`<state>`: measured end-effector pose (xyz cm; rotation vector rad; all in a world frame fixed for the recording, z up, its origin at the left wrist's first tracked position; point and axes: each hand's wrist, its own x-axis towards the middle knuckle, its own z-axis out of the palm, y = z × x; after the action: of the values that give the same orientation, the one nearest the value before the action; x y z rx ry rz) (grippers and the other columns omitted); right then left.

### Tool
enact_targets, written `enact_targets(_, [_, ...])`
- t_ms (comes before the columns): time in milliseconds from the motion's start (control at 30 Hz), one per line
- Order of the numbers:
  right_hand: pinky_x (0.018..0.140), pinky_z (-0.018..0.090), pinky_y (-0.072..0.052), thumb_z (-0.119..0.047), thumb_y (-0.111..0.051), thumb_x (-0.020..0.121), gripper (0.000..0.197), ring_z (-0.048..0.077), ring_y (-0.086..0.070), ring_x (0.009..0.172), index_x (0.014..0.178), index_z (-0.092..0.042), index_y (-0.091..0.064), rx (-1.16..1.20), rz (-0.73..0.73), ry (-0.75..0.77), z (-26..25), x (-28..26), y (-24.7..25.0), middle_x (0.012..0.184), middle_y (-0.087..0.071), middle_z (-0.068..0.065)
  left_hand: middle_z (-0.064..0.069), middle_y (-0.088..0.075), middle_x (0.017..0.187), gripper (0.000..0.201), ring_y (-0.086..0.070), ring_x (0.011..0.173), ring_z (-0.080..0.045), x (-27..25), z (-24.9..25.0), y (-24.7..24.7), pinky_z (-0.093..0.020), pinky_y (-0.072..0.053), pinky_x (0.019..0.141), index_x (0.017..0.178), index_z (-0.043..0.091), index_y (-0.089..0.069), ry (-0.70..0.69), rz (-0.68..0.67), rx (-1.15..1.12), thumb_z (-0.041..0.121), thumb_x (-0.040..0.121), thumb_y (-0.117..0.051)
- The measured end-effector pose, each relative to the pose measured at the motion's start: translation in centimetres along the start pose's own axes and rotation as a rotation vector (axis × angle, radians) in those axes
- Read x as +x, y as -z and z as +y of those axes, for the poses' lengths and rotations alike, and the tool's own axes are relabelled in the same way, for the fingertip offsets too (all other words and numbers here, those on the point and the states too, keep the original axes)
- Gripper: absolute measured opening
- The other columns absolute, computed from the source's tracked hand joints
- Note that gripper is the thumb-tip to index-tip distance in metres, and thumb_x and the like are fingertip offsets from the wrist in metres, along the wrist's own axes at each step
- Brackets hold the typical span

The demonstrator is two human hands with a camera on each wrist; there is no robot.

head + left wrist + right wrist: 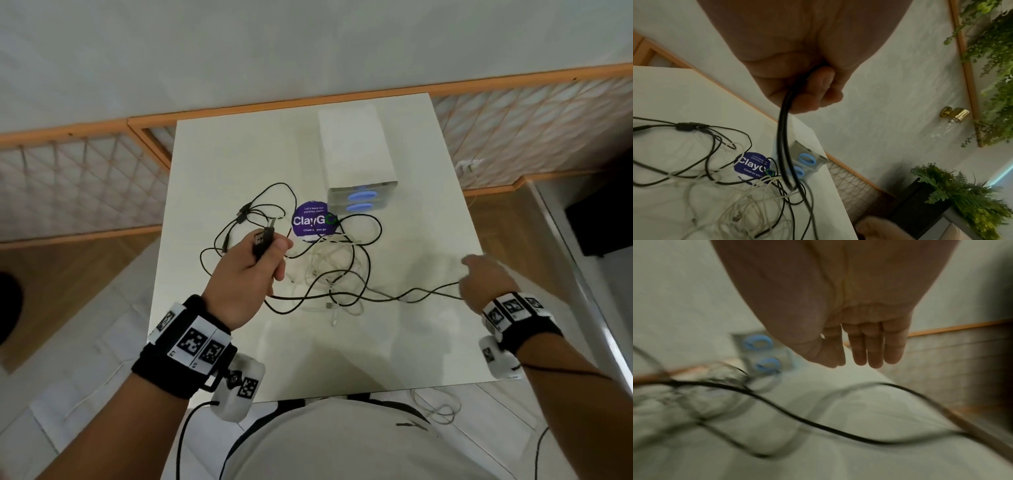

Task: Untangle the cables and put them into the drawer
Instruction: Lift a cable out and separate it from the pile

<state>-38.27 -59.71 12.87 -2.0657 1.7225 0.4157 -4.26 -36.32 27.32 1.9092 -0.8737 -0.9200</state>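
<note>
Head view: my left hand [248, 270] grips the black cable [387, 297] by its USB plug above the bench [428, 212]; left wrist: white cables [748, 209] knot beneath, drawer [807, 164] closed; right wrist: right hand [851, 331] released, fingers straight; pulling may tighten the knot.

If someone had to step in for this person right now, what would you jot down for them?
Left hand: grips a black cable near its plug, lifted off the table.
Right hand: open, fingers straight, above a black strand; holding nothing.
Black and white cables lie knotted together mid-table, beside a purple sticker.
Drawer box at the back, both drawers shut.
Done: nothing stored yet.
Left: separate every cable, open a drawer, put them in.
</note>
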Motion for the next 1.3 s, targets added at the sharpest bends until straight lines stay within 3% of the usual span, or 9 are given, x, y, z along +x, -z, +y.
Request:
enact_targets(167, [0.109,0.017,-0.031,-0.025,-0.066,0.095,0.063,0.017,-0.050,0.138,0.154,-0.019,-0.043,0.333,-0.090,0.716,-13.7,-8.7,2.1,0.154,-0.049,0.000,0.001,-0.047,0.066,0.031,-0.042,0.054,-0.014,-0.4,0.2,-0.6,-0.037,-0.058,0.068,0.088,0.012,-0.058,0.057,-0.025,-0.197,0.032,0.110,-0.048])
enact_targets(300, [0.093,0.027,-0.050,-0.044,-0.062,0.097,0.048,0.007,-0.066,0.107,0.138,-0.026,-0.046,0.351,-0.365,1.005,-20.5,-14.4,1.6,0.122,-0.068,-0.011,-0.008,-0.054,0.069,0.051,-0.044,0.052,-0.015,-0.5,0.9,-1.1,-0.030,-0.051,0.058,0.085,-0.001,-0.052,0.026,0.013,-0.237,0.042,0.111,-0.039])
enact_targets(400, [0.066,0.031,-0.045,-0.047,-0.052,0.104,0.022,0.008,-0.057,0.067,0.103,-0.025,-0.054,0.364,-0.328,0.950,-21.1,-14.5,1.1,0.075,-0.059,-0.010,-0.005,-0.056,0.068,0.053,-0.042,0.052,-0.014,-0.4,1.1,-1.1,-0.024,-0.039,0.049,0.084,0.005,-0.052,0.049,0.033,-0.269,0.049,0.110,-0.035])
enact_targets(633, [0.063,0.036,-0.046,-0.080,-0.047,0.088,0.056,0.014,-0.054,0.060,0.075,-0.026,-0.049,0.244,-0.172,0.620,-10.9,-8.1,-0.1,0.059,-0.053,-0.006,0.001,-0.059,0.066,0.040,-0.038,0.045,-0.017,0.7,0.9,0.4,-0.025,-0.033,0.046,0.116,0.022,-0.064,-0.013,0.090,-0.261,0.048,0.111,-0.034])
enact_targets(767, [0.074,0.034,-0.043,-0.094,-0.026,0.080,0.063,0.006,-0.051,0.070,0.069,-0.037,-0.051,0.497,-0.144,0.443,-5.8,-6.6,-0.1,0.069,-0.053,-0.015,0.001,-0.057,0.066,0.039,-0.033,0.043,-0.013,1.3,0.7,0.7,-0.023,-0.027,0.044,0.097,0.014,-0.060,0.054,0.076,-0.301,0.043,0.111,-0.038])
enact_targets(900, [0.084,0.043,-0.052,-0.086,-0.021,0.090,0.093,0.033,-0.068,0.086,0.081,-0.005,-0.065,0.372,-0.059,0.258,-2.1,-4.3,-0.8,0.083,-0.073,0.013,0.004,-0.047,0.064,0.029,-0.029,0.048,-0.011,2.1,0.5,1.3,-0.022,-0.025,0.045,0.087,0.018,-0.053,0.132,0.062,-0.426,0.036,0.110,-0.046])
enact_targets(1000, [0.095,0.042,-0.050,-0.069,-0.025,0.101,0.076,0.037,-0.066,0.108,0.111,-0.010,-0.073,0.235,-0.092,0.189,-1.6,-3.3,-1.5,0.111,-0.075,0.015,0.007,-0.040,0.061,0.029,-0.029,0.047,-0.012,2.2,0.5,0.7,-0.023,-0.026,0.046,0.093,0.015,-0.051,0.122,0.028,-0.369,0.039,0.109,-0.048])
enact_targets(1133, [0.092,0.042,-0.051,-0.086,-0.007,0.086,0.101,0.035,-0.066,0.105,0.114,-0.014,-0.072,0.114,-0.133,0.163,-2.4,-2.3,-2.6,0.108,-0.075,0.013,0.005,-0.040,0.061,0.037,-0.031,0.045,-0.010,2.0,1.1,0.1,-0.021,-0.027,0.045,0.123,0.024,-0.064,0.066,0.047,-0.300,0.046,0.110,-0.038])
enact_targets(1300, [0.094,0.039,-0.049,-0.048,-0.034,0.107,0.047,0.034,-0.064,0.114,0.117,-0.013,-0.065,-0.117,-0.282,0.215,-3.6,-0.8,-5.0,0.123,-0.070,0.014,0.000,-0.046,0.067,0.043,-0.030,0.048,-0.012,1.8,1.0,1.2,-0.022,-0.027,0.046,0.104,0.017,-0.069,0.030,0.024,-0.294,0.045,0.111,-0.037])
